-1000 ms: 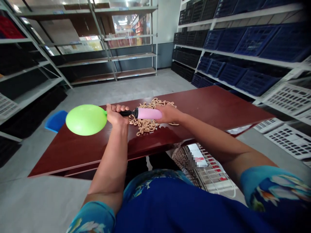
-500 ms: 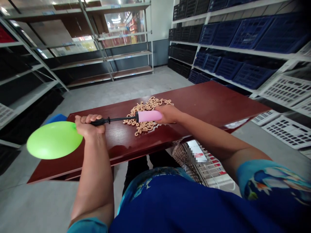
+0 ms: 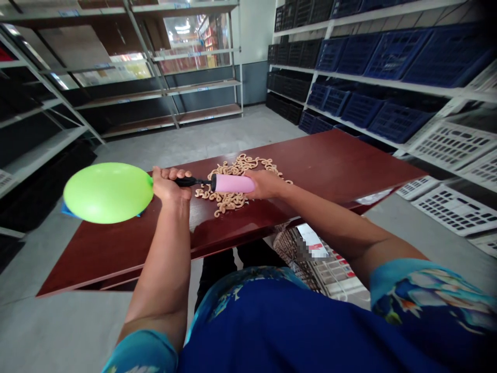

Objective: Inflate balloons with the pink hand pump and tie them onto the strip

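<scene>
A pink and black hand balloon pump point(image 3: 233, 183) lies level between my two hands above the table. My left hand point(image 3: 171, 185) is closed round its black end, with the rod almost wholly inside the pink barrel. From that end a long green balloon point(image 3: 109, 192), filled with air, sticks out to the left; its neck is at my left fingers. My right hand point(image 3: 266, 184) is wrapped round the far end of the pink barrel. Under the pump, a pile of curly tan pieces point(image 3: 225, 203) is spread on the tabletop, partly hidden by the pump and right hand.
The dark red table point(image 3: 330, 160) runs across in front of me. A blue object point(image 3: 69, 211) shows behind the balloon. Below the table's near edge is a basket point(image 3: 289, 246) with a white paper. Shelves with blue crates point(image 3: 399, 119) and white crates point(image 3: 450, 207) stand right.
My left hand has moved right and slightly up, pushing the pump rod into the barrel. The green balloon has moved with it and looks bigger. My right hand has hardly moved.
</scene>
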Demonstrator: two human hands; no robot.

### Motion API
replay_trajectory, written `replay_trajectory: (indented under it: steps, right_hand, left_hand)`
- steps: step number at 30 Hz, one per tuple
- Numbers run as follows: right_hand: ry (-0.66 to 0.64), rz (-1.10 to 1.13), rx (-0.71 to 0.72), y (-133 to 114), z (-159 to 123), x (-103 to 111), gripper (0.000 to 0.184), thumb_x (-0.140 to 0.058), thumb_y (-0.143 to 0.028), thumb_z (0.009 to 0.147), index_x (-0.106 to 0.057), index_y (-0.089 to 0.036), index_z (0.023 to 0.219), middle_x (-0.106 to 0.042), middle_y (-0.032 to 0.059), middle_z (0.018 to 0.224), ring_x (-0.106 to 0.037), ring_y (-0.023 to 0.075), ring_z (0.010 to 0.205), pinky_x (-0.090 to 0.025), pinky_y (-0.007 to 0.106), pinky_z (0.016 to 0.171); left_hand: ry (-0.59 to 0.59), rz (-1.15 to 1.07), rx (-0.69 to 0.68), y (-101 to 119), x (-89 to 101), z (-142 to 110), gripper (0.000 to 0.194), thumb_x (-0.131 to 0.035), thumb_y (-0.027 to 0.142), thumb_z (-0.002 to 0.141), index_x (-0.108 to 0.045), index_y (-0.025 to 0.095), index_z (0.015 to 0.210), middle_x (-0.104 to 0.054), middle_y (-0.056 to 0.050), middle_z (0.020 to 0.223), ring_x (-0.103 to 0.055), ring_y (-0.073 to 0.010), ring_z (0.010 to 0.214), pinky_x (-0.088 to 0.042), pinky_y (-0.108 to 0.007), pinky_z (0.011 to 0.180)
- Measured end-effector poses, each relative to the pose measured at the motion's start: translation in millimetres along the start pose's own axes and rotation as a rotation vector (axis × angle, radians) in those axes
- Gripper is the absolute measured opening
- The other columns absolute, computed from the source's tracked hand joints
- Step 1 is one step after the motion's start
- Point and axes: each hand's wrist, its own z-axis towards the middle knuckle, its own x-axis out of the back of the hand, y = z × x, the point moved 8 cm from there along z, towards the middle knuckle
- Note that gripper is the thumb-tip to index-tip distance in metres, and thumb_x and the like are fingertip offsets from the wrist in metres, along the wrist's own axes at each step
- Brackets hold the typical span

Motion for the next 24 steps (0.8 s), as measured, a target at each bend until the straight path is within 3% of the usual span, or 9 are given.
replay_trajectory:
  steps: [5, 8, 18, 21, 24]
  right_hand:
    - [0.017, 0.024, -0.038, 28, -10, -1, 0.055, -0.057, -0.054, 0.065, -0.051, -0.025, 0.112, -0.063, 0.0051, 0.098, -0.057, 0.0206, 0.084, -0.037, 0.029, 0.067]
    - [0.027, 0.041, -0.032, 32, -10, -2, 0.054, -0.057, -0.054, 0.065, -0.051, -0.025, 0.111, -0.063, 0.0046, 0.097, -0.057, 0.0200, 0.083, -0.037, 0.028, 0.066]
    - [0.086, 0.007, 0.040, -6, 25, 8, 0.053, -0.058, -0.052, 0.064, -0.052, -0.021, 0.107, -0.063, 0.0064, 0.097, -0.057, 0.0212, 0.084, -0.036, 0.028, 0.067]
    - [0.081, 0.025, 0.047, -4, 22, 7, 0.053, -0.059, -0.051, 0.063, -0.052, -0.021, 0.107, -0.063, 0.0057, 0.097, -0.057, 0.0207, 0.084, -0.036, 0.027, 0.066]
    - [0.067, 0.020, 0.047, 8, 14, 4, 0.052, -0.058, -0.050, 0.065, -0.052, -0.022, 0.108, -0.063, 0.0056, 0.098, -0.057, 0.0201, 0.084, -0.036, 0.027, 0.067]
  left_hand:
    - [0.047, 0.068, -0.069, 40, 2.7, 15, 0.035, -0.036, 0.031, 0.085, -0.012, 0.019, 0.062, -0.019, 0.007, 0.044, -0.030, -0.0074, 0.035, -0.033, -0.024, 0.044]
    - [0.041, 0.086, -0.100, 48, -2.2, 15, 0.034, -0.037, 0.030, 0.084, -0.013, 0.020, 0.062, -0.019, 0.007, 0.044, -0.029, -0.0073, 0.035, -0.033, -0.024, 0.043]
    - [-0.047, 0.050, -0.084, -11, -27.3, -6, 0.042, -0.044, 0.043, 0.082, -0.017, 0.020, 0.060, -0.023, 0.007, 0.045, -0.033, -0.0071, 0.037, -0.035, -0.022, 0.043]
    - [-0.049, 0.045, -0.059, -17, -25.3, -5, 0.042, -0.043, 0.044, 0.082, -0.017, 0.020, 0.060, -0.022, 0.007, 0.045, -0.033, -0.0070, 0.037, -0.035, -0.022, 0.043]
    - [-0.021, 0.049, -0.041, -8, -15.7, 3, 0.041, -0.041, 0.041, 0.083, -0.015, 0.020, 0.060, -0.020, 0.007, 0.045, -0.032, -0.0073, 0.036, -0.036, -0.022, 0.043]
